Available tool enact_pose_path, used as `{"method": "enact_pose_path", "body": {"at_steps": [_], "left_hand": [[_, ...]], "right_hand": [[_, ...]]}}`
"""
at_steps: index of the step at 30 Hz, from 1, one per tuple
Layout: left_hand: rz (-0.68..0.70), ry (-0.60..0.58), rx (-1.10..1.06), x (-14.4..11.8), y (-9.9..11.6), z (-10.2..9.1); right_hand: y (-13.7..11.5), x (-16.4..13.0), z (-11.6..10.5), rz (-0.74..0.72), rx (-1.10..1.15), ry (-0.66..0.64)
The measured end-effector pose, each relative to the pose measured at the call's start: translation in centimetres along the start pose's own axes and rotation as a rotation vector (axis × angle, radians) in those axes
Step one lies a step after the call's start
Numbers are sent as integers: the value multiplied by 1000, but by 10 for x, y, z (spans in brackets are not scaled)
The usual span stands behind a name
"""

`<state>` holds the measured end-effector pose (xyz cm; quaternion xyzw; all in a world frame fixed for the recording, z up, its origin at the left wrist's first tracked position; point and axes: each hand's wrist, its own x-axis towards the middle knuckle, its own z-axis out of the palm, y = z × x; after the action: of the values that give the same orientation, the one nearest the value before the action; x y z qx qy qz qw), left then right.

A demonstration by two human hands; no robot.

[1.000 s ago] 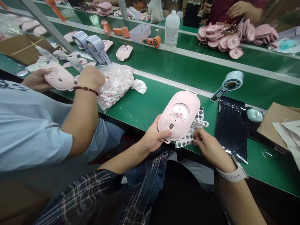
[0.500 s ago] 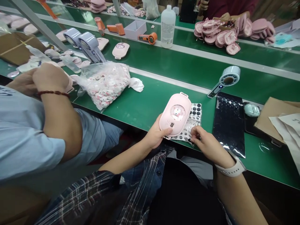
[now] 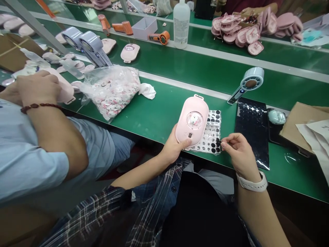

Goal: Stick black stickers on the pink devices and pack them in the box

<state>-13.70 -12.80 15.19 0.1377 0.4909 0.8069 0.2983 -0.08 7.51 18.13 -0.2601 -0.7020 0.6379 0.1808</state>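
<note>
So the left hand [image 3: 172,148] is wrapped around the bottom end of a pink oval plastic fan casing [image 3: 192,120], thumb on its face, held just above the green workbench [image 3: 159,113]. Its long axis runs away from the person, loop end pointing toward the far side of the bench, cartoon face up. The right hand [image 3: 238,152] is mostly curled, fingertips pinching a small black round sticker [image 3: 218,142] at the edge of the clear sheet of black dots [image 3: 212,132] lying right beside the casing.

The oval fan casing [image 3: 192,119] is pale pink, and the sticker sheet [image 3: 212,132] is clear with black dots. The workbench [image 3: 159,109] is green, and the sleeve [image 3: 108,209] is dark blue plaid.
</note>
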Motion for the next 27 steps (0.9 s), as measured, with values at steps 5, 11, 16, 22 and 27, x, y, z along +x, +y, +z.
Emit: {"method": "enact_pose_path", "body": {"at_steps": [5,11,16,22,27], "left_hand": [[64,-59,119,2,0,5],[-1,-95,159,-2,8,10],[17,-127,138,-5,5,7],[24,-134,152,-6,2,5],[15,-115,188,-7,-1,4]], "right_hand": [[-26,-14,28,-41,107,-8],[-44,-12,62,-1,226,-99],[-48,-10,75,-63,224,-99],[-48,-13,77,-103,142,-85],[-47,-16,75,-130,107,-64]]}}
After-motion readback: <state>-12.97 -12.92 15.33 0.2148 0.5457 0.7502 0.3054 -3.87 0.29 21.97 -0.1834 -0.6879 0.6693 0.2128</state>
